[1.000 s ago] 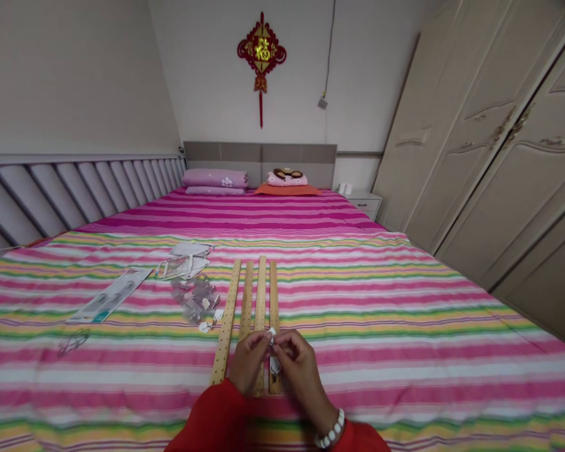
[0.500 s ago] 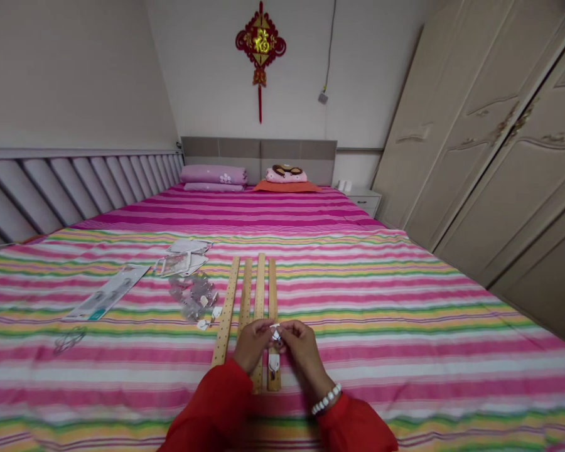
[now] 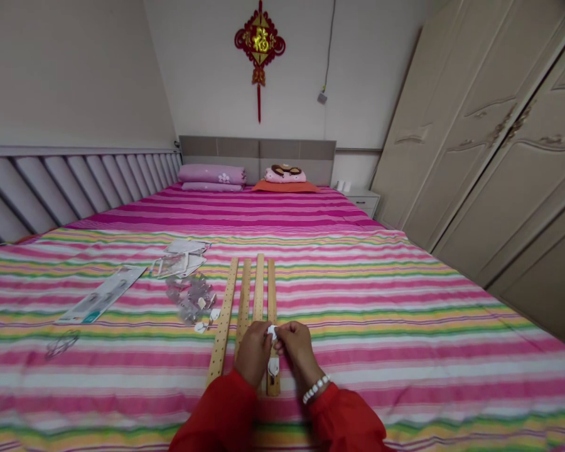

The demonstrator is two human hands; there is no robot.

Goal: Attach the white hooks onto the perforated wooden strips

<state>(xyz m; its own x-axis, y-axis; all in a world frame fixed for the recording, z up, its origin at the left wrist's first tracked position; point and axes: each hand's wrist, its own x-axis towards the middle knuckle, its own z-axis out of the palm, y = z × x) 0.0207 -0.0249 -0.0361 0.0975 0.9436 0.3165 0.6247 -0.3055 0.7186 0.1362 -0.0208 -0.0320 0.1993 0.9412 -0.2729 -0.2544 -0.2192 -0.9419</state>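
- Lying farthest left on the striped bed, a tangle of thin clear loops sits just beside a long flat pack; grey shapes show on the pack, though whether they are inside cannot be told.
- Next come clear-and-white packets, their contents too small to make out, and near them a heap of clear plastic with little white tabs at its edge.
- Four wooden strips, at least some with holes, lie side by side.
- The left hand pinches a small white piece above the rightmost strip, where a white hook rests.
- The right hand pinches the same piece; the step seems to be working it between the fingertips, and the next move calls for a steady, light grip.
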